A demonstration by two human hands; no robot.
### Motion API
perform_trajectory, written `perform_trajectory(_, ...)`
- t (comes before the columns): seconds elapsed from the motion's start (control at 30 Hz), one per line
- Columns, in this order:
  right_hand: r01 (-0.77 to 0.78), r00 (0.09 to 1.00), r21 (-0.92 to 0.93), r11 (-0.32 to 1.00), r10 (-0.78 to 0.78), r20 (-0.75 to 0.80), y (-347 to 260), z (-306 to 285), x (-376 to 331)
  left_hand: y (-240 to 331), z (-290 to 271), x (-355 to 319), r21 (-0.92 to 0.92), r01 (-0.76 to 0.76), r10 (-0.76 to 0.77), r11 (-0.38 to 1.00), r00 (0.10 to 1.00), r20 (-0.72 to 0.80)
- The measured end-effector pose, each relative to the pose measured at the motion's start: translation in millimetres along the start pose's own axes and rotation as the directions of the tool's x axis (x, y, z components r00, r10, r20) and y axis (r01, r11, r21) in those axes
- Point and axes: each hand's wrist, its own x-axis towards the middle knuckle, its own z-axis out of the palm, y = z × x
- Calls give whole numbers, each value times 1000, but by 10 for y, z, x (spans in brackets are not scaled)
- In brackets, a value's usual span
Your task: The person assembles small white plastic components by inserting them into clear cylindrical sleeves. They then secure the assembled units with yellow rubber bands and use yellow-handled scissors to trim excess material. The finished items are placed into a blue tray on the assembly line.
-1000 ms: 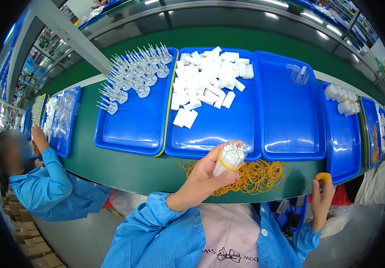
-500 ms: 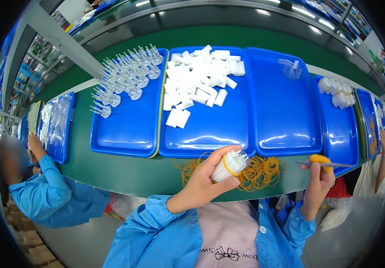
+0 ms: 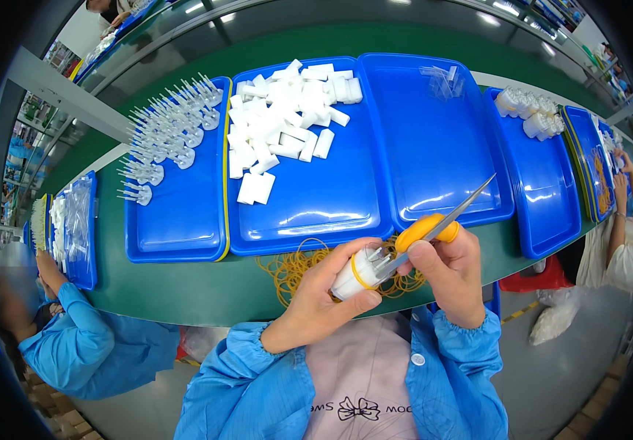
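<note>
My left hand (image 3: 324, 293) is closed around a bundle of white blocks (image 3: 347, 284), with a yellow rubber band (image 3: 362, 273) around it and clear prongs sticking out at its upper right end. My right hand (image 3: 448, 275) grips slim metal tweezers (image 3: 470, 196), their pointed tip aimed up and away to the right. The tweezers' other end reaches the pronged end of the bundle; whether it touches is hard to tell. Yellow covers (image 3: 417, 232) show on fingers of my right hand. Behind both hands lies a loose pile of yellow rubber bands (image 3: 287, 273), partly hidden.
Blue trays line the green table (image 3: 184, 290). They hold clear pronged plastic pieces (image 3: 177, 125), white blocks (image 3: 276, 110), clear plastic sheets (image 3: 445, 82) and banded white bundles (image 3: 529, 110). A co-worker in a blue sleeve (image 3: 85, 312) sits at left; another person's arms (image 3: 617, 202) show at right.
My right hand has come in leftward with the tweezers to the bundle and turned them tip upward. The bundle stays in my left hand. The whole view has shifted.
</note>
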Motion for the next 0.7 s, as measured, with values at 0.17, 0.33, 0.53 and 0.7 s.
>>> perform_trajectory(0.17, 127, 992, -277, 952, -117, 52, 54, -51, -22, -4, -8, -9, -32, 94, -93, 995, 995, 34)
perform_trajectory(0.33, 190, 978, -223, 956, -203, -36, 122, -37, -69, 43, -3, -2, -183, 157, -150, 970, 987, 55)
perform_trajectory(0.53, 62, 995, 2, 998, -62, -75, 91, -90, -64, 117, -5, 6, -211, 230, -219, 950, 973, 75)
perform_trajectory(0.7, -28, 998, 29, 999, 30, -48, 108, -63, -42, 84, 12, 11, -169, 154, -148, 973, 988, 49)
